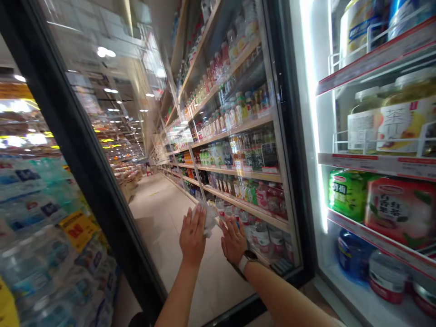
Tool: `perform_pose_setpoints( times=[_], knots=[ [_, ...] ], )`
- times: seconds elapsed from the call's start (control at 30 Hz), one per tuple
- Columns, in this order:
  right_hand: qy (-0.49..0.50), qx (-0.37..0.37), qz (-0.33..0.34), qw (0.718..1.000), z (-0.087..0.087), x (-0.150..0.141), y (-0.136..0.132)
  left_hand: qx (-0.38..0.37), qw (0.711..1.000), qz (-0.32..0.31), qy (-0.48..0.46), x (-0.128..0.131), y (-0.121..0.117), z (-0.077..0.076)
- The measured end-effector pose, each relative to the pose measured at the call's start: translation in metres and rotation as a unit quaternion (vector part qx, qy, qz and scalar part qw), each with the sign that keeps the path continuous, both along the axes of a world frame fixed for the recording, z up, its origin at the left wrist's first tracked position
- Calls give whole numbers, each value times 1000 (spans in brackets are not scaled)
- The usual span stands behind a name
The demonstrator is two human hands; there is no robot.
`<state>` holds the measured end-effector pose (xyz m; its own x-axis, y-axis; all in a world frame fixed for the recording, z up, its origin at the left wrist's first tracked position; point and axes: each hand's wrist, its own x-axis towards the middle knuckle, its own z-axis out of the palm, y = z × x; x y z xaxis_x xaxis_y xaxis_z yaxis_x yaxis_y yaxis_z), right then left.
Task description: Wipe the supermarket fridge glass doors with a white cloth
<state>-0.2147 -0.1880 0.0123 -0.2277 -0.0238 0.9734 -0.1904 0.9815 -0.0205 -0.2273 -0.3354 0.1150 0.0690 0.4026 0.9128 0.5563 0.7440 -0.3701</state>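
My left hand (193, 235) lies flat against the glass pane (163, 245) of a black-framed door, its fingers stretched upward. Under and beside those fingers is a crumpled, whitish, see-through tissue or wipe (210, 220), pressed to the glass. Just to the right, my right hand (235, 239) also reaches to the glass with its fingers extended and slightly apart, holding nothing that I can see. A dark watch (251, 255) sits on the right wrist. The door stands swung out from a lit cooler.
On the right, cooler shelves (371, 160) carry bottles and drink packs behind low wire rails. Shrink-wrapped water bottles (51, 263) are stacked on the left, beyond the door's black frame (98, 172). Shelves of bottles and an aisle floor appear in the glass.
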Motion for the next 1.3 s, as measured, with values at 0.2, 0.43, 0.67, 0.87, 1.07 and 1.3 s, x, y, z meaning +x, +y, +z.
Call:
perform_pose_setpoints(
  times=[0.2, 0.43, 0.67, 0.87, 1.07, 1.3],
  knots=[
    [-11, -4, 12, 1000, -3, -1, 1, -78, 997, -1, 21, 8, -15, -65],
    [-12, 8, 5, 1000, -3, 0, 3, -102, 995, 7, -20, 18, -29, -103],
    [11, -11, 20, 1000, 2, 4, 1, -47, 998, 35, -13, 15, -11, -30],
    [-2, -5, 16, 1000, -1, 3, 3, -32, 999, 17, 8, 9, -3, -20],
    [-5, 7, 9, 1000, -3, 1, 3, -103, 995, 12, -17, 16, -21, -93],
    [2, 0, -3, 1000, -2, 1, 2, -107, 994, 3, -24, 17, -31, -105]
  ],
)
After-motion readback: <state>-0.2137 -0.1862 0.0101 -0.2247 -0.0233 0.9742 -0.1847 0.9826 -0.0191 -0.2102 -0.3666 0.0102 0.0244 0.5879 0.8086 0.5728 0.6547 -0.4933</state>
